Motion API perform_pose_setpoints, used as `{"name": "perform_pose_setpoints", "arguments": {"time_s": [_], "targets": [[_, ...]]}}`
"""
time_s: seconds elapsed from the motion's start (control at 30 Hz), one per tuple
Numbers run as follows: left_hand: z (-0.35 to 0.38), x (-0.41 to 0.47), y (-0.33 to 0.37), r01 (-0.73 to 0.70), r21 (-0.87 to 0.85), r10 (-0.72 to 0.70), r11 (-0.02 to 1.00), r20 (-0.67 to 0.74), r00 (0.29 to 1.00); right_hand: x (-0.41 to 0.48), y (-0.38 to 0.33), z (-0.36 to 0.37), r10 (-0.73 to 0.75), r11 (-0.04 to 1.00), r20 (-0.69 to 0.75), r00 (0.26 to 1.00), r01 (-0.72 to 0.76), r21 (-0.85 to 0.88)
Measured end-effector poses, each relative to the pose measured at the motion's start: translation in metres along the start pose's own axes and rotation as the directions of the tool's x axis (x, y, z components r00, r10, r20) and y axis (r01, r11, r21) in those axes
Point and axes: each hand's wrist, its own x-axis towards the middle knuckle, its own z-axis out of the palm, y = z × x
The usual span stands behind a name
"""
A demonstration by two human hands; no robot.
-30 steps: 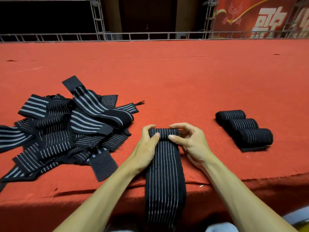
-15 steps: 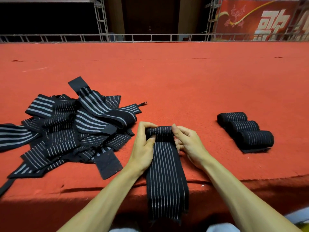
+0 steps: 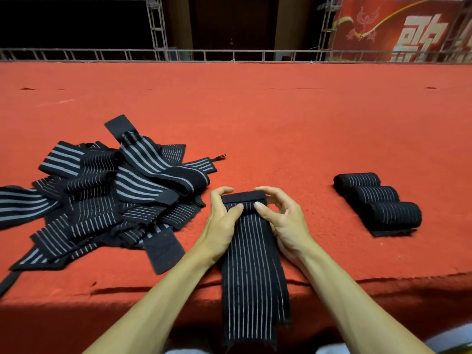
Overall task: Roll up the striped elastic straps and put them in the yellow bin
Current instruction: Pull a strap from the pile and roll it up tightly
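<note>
A black strap with thin white stripes [image 3: 252,272] lies lengthwise before me, its tail hanging over the table's front edge. Its far end is rolled into a small roll [image 3: 244,199]. My left hand [image 3: 222,221] grips the roll's left end, thumb on top and fingers curled behind. My right hand [image 3: 283,221] pinches the right end the same way. A loose pile of unrolled striped straps [image 3: 107,198] lies to the left. Three finished rolls [image 3: 378,200] lie side by side to the right. No yellow bin is in view.
The work surface is a wide red carpeted table [image 3: 255,118] with its front edge [image 3: 383,277] close to me. A metal truss rail [image 3: 229,54] runs along the far side, with a red banner [image 3: 398,29] behind it.
Both hands have re-gripped the roll, thumbs back on top and fingers behind it. The strap's hanging tail has shortened as more is wound on.
</note>
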Motion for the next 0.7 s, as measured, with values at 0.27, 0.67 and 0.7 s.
{"name": "perform_pose_setpoints", "arguments": {"time_s": [0.27, 0.67, 0.7], "targets": [[-0.0042, -0.0067, 0.0020, -0.133, -0.068, 0.125, 0.989, -0.100, 0.987, -0.0017, -0.0022, 0.0004, 0.022, 0.998, 0.075, 0.997, -0.026, 0.052], [-0.0026, -0.0049, 0.0024, -0.114, 0.041, 0.115, 0.993, -0.001, 0.993, -0.0008, -0.0020, -0.0008, 0.050, 0.993, 0.097, 0.994, -0.060, 0.099], [-0.0031, -0.0040, 0.0005, -0.096, 0.050, 0.096, 0.994, 0.007, 0.995, -0.0009, -0.0023, -0.0012, 0.052, 0.993, 0.103, 0.993, -0.063, 0.105]]}}
